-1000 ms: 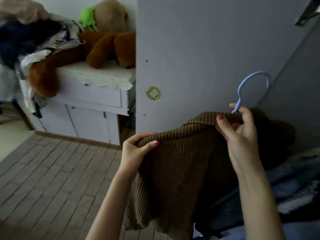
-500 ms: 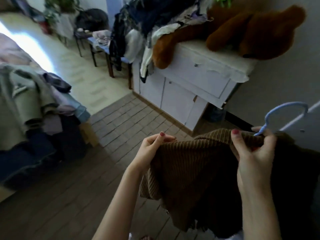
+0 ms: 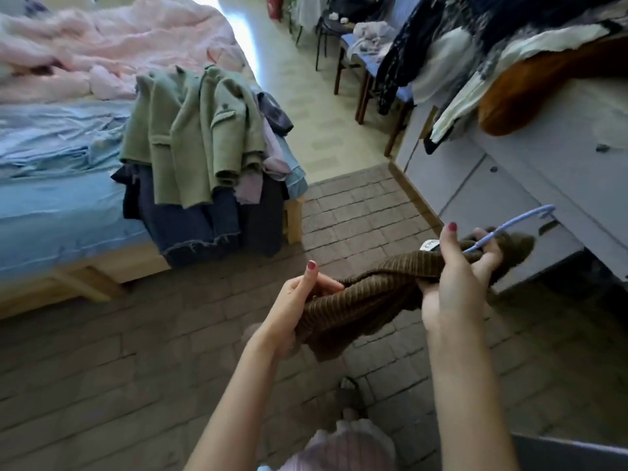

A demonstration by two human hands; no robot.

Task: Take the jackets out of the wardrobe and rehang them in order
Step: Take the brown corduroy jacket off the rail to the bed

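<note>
Brown corduroy fills the middle of my view: the jacket [image 3: 384, 294] hangs bunched between my two hands, held over the brick-patterned floor [image 3: 136, 351] and well apart from the bed [image 3: 61, 212]. My left hand [image 3: 299, 307] pinches one end of the jacket, thumb up and fingers curled round a fold of the ribbed cloth. My right hand [image 3: 455, 280] grips the other end near the collar, its fingers closed round the cloth and the neck of a light blue hanger [image 3: 509, 226]. The hanger's hook sticks out on the side of my right hand away from the bed, and a small white label [image 3: 429, 245] shows at the collar just beside my thumb.

On the corner of the bed nearest the jacket lies a heap of clothes. An olive green jacket [image 3: 200, 141] is on top, draped over dark denim [image 3: 190, 226] whose frayed hem hangs down past the wooden bed frame. Pale purple cloth [image 3: 272, 158] shows at the heap's edge. Further up the bed from that heap I see a light blue sheet [image 3: 51, 205] and a crumpled pink blanket [image 3: 102, 45].

Across the floor from the bed stands a white cabinet [image 3: 509, 178], just beyond my right hand. Dark and white clothing [image 3: 475, 39] is piled on its top, with something rust-brown and plush [image 3: 543, 86] among it. Beyond the cabinet, opposite the bed, a chair [image 3: 370, 62] carries more clothes.
</note>
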